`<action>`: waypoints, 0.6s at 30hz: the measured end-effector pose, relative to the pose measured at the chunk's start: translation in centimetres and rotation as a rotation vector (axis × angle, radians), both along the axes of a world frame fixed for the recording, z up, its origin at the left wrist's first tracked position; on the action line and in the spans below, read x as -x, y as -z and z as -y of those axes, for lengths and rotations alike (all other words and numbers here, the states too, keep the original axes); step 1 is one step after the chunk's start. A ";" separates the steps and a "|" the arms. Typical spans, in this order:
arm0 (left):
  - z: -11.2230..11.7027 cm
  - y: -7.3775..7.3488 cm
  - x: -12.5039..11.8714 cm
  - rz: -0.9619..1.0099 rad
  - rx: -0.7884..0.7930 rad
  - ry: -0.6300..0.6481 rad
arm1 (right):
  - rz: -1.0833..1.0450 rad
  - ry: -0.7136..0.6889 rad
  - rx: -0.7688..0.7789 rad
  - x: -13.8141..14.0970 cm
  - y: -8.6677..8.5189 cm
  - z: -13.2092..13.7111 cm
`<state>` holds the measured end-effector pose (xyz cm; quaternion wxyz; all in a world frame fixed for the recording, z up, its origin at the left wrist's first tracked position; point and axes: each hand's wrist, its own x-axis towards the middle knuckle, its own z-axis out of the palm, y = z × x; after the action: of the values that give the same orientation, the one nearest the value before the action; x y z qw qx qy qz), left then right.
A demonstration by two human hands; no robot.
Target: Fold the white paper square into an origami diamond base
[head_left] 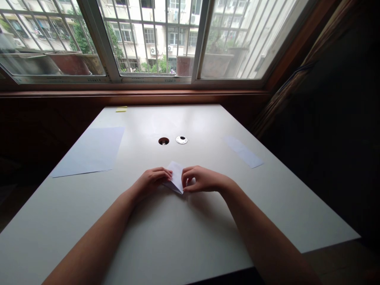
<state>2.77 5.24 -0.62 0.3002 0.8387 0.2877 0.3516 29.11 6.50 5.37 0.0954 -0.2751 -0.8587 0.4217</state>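
Note:
A small folded white paper lies on the white table, pointed at its top and bottom. My left hand curls its fingers onto the paper's left edge. My right hand pinches the paper's right edge, fingertips pressed down on it. Both hands meet at the paper in the middle of the table, forearms resting on the tabletop.
A full white sheet lies at the left. A narrow paper strip lies at the right. A cable hole and its round cap sit behind the hands. A yellow sticky pad lies near the far edge, under the window.

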 end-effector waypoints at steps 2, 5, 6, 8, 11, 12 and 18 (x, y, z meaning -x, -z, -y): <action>0.0 0.0 0.0 -0.002 -0.005 -0.014 | 0.014 0.001 0.017 0.0 0.1 0.0; 0.0 0.2 0.0 -0.007 -0.009 -0.040 | 0.024 0.003 0.027 0.1 0.3 0.0; 0.0 0.2 -0.1 -0.010 -0.011 -0.046 | 0.024 0.005 0.028 0.1 0.3 0.0; 0.0 0.3 -0.1 -0.018 -0.020 -0.054 | 0.026 0.007 0.022 0.2 0.2 0.1; 0.0 0.3 -0.1 -0.034 -0.035 -0.069 | 0.030 -0.004 -0.002 0.3 0.1 0.3; 0.0 0.3 -0.1 -0.039 -0.036 -0.075 | 0.031 -0.009 -0.010 0.3 0.1 0.3; 0.0 0.4 -0.1 -0.042 -0.037 -0.078 | 0.028 -0.022 -0.045 0.5 0.0 0.5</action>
<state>2.86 5.19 -0.99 0.2647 0.8394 0.3198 0.3507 28.58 6.04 5.36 0.0850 -0.2694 -0.8722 0.3994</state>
